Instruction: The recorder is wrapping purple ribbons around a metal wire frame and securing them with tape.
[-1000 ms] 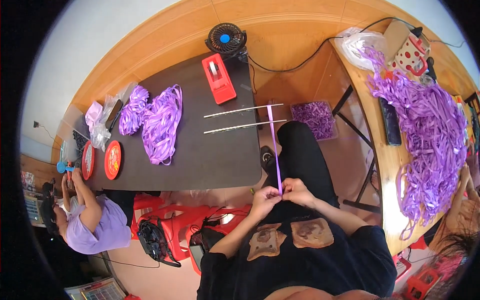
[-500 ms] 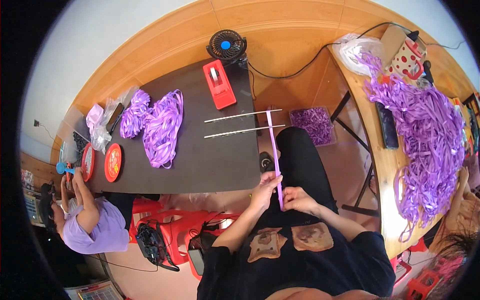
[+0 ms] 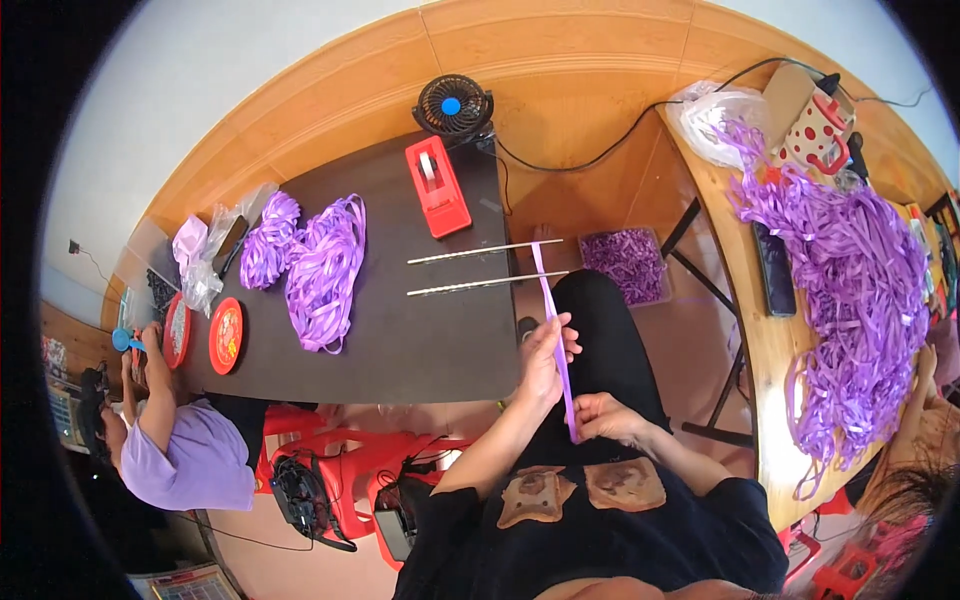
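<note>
Presently find the purple ribbon (image 3: pixel 549 300) beyond the right edge of the dark desk (image 3: pixel 430 355), strung between two metal rods (image 3: pixel 470 253) and the wearer's lap. Note both rods nearly parallel, overhanging that right edge with their free ends. Record the ribbon's long axis as crossing both rods close to those ends, steeply, then slanting toward the wearer and slightly rightward, past the desk's near right corner.

Identify the left hand (image 3: pixel 544 362) as the nearer to the rods, partway along the ribbon, with the rods directly ahead. Log fingers half curled, with the ribbon running against them; cannot tell how firmly pressed. Log the right hand (image 3: pixel 606 418) farther back, closer to the wearer's body, with thumb and fingertips brought together on the ribbon's low end.

Observe on the dark desk a red tape dispenser (image 3: pixel 438 200) inside the right edge, a black fan (image 3: pixel 453 107) at the far right corner, two purple ribbon bundles (image 3: pixel 325 280) left of centre and two red plates (image 3: pixel 226 355) toward the left edge. Note also, along the wooden desk (image 3: pixel 773 430), a purple ribbon heap (image 3: pixel 860 310) and a dark phone (image 3: pixel 773 270) by the left edge.
</note>
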{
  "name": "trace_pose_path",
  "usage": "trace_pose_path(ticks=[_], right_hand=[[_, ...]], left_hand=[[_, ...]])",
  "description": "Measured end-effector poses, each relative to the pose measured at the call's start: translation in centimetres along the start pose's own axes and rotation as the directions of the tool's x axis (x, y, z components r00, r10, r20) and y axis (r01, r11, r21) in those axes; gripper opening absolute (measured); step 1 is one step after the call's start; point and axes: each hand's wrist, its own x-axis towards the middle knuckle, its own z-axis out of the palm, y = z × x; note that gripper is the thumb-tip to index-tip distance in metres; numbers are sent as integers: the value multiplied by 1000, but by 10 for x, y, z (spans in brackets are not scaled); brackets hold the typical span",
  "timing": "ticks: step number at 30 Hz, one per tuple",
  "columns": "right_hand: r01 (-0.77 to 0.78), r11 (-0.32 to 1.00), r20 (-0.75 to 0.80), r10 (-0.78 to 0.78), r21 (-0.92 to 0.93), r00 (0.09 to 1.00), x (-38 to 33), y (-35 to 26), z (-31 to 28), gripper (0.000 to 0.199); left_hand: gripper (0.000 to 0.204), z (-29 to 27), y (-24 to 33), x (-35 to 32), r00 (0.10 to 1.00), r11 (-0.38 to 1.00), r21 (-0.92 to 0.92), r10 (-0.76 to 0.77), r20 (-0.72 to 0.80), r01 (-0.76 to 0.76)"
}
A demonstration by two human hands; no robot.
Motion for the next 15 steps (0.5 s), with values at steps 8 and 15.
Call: trace_pose_path(ticks=[8, 15], right_hand=[[-3, 1000, -2, 3, -26, 1000, -1, 3, -9, 21], [-9, 996, 10, 10, -88, 1000, 4, 5, -17, 23]], left_hand=[[30, 4, 10, 30, 995, 989, -137, 66, 80, -55], [25, 15, 18, 52, 993, 975, -192, 119, 16, -114]])
